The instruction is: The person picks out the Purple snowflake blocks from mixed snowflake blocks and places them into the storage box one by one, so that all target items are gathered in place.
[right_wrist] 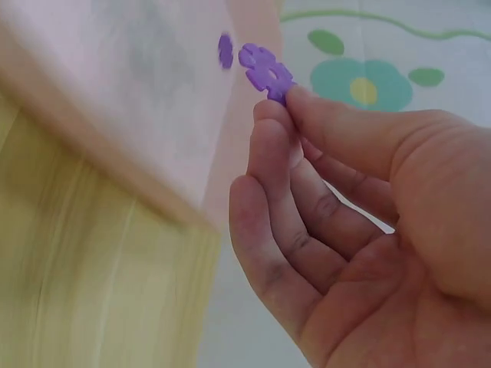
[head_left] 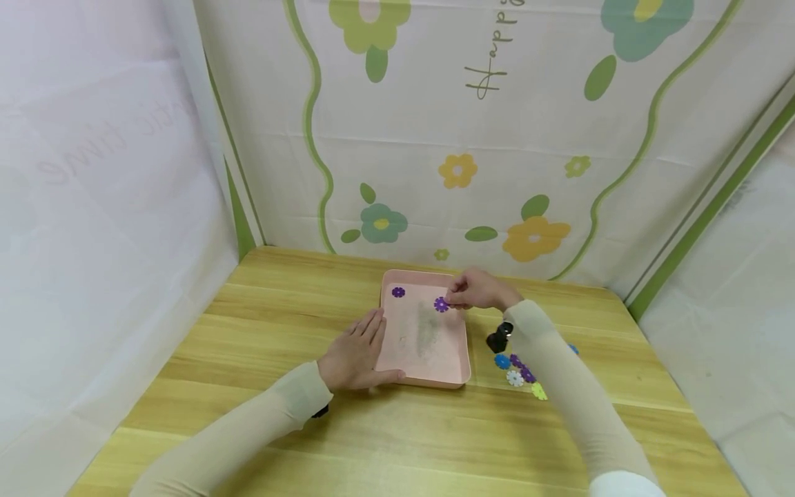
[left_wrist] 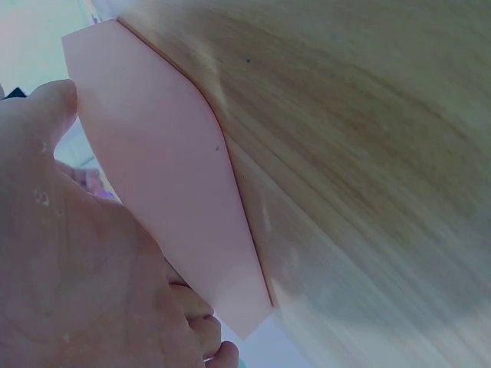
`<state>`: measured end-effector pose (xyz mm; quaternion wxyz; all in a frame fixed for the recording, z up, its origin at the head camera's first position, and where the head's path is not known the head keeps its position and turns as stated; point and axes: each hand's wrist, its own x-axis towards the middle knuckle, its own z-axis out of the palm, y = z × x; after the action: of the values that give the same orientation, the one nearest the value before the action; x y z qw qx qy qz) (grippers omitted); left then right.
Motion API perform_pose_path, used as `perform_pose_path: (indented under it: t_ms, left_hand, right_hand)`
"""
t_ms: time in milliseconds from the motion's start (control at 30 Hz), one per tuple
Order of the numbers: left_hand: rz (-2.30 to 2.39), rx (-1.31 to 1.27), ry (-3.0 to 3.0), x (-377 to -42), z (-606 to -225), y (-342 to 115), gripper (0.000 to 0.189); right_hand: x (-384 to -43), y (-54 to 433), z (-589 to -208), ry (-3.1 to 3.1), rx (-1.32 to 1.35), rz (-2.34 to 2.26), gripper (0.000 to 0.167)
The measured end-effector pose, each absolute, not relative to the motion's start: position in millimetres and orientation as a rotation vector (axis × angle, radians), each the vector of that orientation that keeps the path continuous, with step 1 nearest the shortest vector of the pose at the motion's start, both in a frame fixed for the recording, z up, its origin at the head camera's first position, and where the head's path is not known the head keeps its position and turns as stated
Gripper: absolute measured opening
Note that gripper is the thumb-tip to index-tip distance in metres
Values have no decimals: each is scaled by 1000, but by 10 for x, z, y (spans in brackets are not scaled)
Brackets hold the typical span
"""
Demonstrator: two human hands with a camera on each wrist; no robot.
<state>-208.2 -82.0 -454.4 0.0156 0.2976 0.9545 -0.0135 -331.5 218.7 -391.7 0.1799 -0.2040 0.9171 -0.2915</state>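
A shallow pink tray (head_left: 456, 345) sits on the wooden table, its inside marked with a grey smudge. My left hand (head_left: 356, 352) rests on the tray's left rim with the fingers straight and the thumb at the near edge; the left wrist view shows it against the tray's outer wall (left_wrist: 153, 138). Over the tray's far right part, my right hand (head_left: 477, 290) pinches a purple flower-shaped plastic disc (right_wrist: 268, 73) between thumb and index finger. Another purple flower disc (head_left: 398, 293) lies in the tray's far left corner.
Right of the tray lie several loose flower discs, among them a blue one (head_left: 502, 362), a white one (head_left: 515, 378) and a yellow one (head_left: 539, 391). My right forearm partly covers this group. A flower-printed cloth (head_left: 410, 179) hangs behind the table (head_left: 397, 449).
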Motion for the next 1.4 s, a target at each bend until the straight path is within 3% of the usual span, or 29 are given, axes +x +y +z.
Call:
perform_pose_path:
  t_ms: [400, 833, 1200, 1400]
  left_hand:
    - [-30, 921, 2950, -2060, -4535, -790, 111]
    - [-45, 937, 2973, -2040, -4548, -773, 111]
    - [-70, 932, 2977, -2050, -4548, -791, 111]
    - [-111, 905, 2970, -2064, -4538, -799, 113]
  right_hand:
    - [-3453, 1531, -4309, 2632, -397, -968, 15]
    - [-3448, 1302, -4623, 2607, -164, -1139, 17]
    - [-3399, 1234, -4532, 2614, -80, -1116, 16]
    - [-3399, 1366, -4321, 2665, -175, -974, 15]
